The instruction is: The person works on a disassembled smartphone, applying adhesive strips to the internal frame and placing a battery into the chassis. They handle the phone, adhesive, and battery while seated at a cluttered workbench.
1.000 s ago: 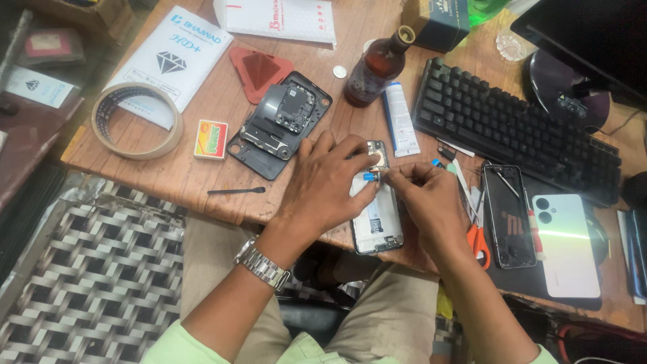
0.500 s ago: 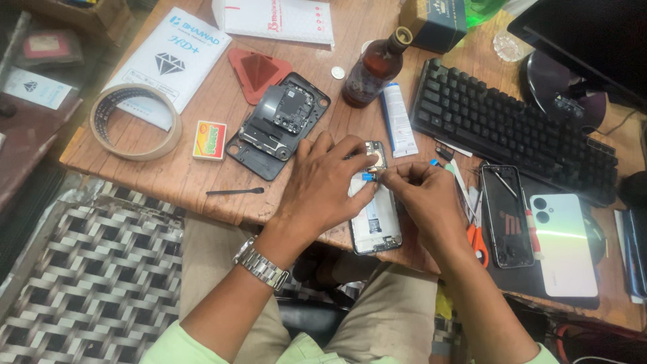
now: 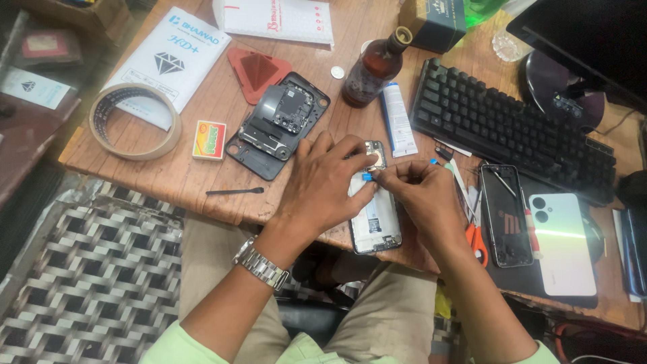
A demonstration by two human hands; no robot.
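At the near edge of the wooden bench (image 3: 202, 182), both of my hands meet over one opened phone (image 3: 375, 226) lying face down, its bare insides showing. My left hand (image 3: 323, 189) lies flat across the phone's upper half, fingers spread; its grip closes thumb to forefinger on a small blue piece (image 3: 366, 176). My right hand (image 3: 421, 199) comes in from three o'clock, and its grip is pinched shut at that same blue piece, fingertip to fingertip with the left. Whether the piece is a tool tip or a part, I cannot tell.

I count four phone bodies in all: the one under my hands, one stripped black frame (image 3: 280, 125) at ten o'clock from them, and two at three o'clock, a dark back cover (image 3: 504, 216) and a pale phone (image 3: 563, 243) just beside it. One brown bottle (image 3: 371, 71) stands at twelve o'clock, with one white tube (image 3: 397, 125) lying beside it. One black keyboard (image 3: 512, 128) sits at two o'clock. One roll of tape (image 3: 135, 121) and one small matchbox (image 3: 209, 139) lie at nine o'clock, and one red triangular pick (image 3: 256, 71) lies at eleven.
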